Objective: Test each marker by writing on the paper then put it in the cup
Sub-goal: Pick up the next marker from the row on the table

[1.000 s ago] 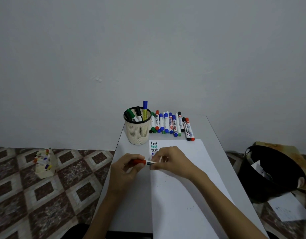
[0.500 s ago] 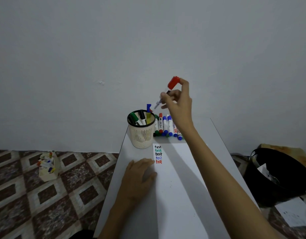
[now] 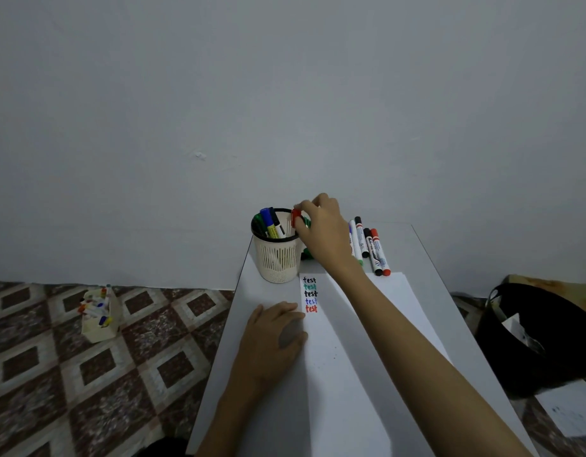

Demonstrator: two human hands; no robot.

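The right hand (image 3: 321, 229) pinches the red marker (image 3: 296, 216) by its capped end between thumb and fingertips, right at the near rim of the cup (image 3: 277, 258). Only the red cap shows past the fingers, so the barrel seems to point down into the cup, though the hand hides it. Just left of those fingers, green, blue, yellow and black markers (image 3: 270, 222) stand in the cup. To the right of the hand and partly under it, a row of loose markers (image 3: 370, 249) lies on the table (image 3: 426, 285). Nearer the person, the left hand (image 3: 273, 338) lies flat with straight fingers, holding nothing, its fingertips on the left edge of the paper (image 3: 344, 374). Just beyond those fingertips is a column of five written words (image 3: 310, 294), the lowest in red.
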